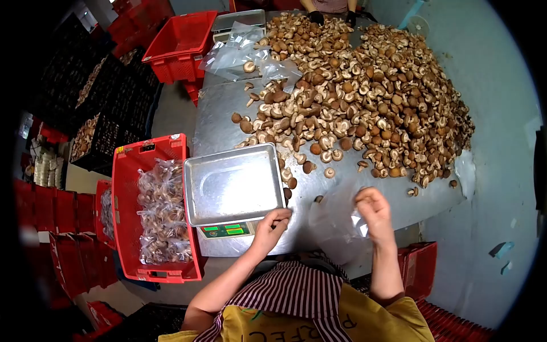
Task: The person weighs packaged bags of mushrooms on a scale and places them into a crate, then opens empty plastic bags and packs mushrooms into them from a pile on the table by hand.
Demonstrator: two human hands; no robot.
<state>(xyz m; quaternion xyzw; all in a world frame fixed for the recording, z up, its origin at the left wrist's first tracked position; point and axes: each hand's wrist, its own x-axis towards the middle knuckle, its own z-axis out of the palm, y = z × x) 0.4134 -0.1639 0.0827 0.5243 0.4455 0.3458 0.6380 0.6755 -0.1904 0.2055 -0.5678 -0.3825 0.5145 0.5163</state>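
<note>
My right hand (374,215) pinches a clear plastic bag (336,219), which hangs blurred and loose to the left of the fingers, over the table's near edge. My left hand (272,227) is by the near right corner of the scale's steel tray (236,185), its fingers curled together; whether they hold anything is hidden. Nothing lies on the tray. Below it shows the scale's green display (228,229), lit. Beyond my hands, a large heap of shiitake mushrooms (364,102) covers much of the steel table (219,114).
Left of the scale stands a red crate (128,228) with bagged mushrooms (164,214). Another red crate (179,43) is at the far left, near a second scale (239,21) and loose plastic bags (236,54). Across the table are a person's dark-gloved hands (316,17). A wall (490,159) bounds the right.
</note>
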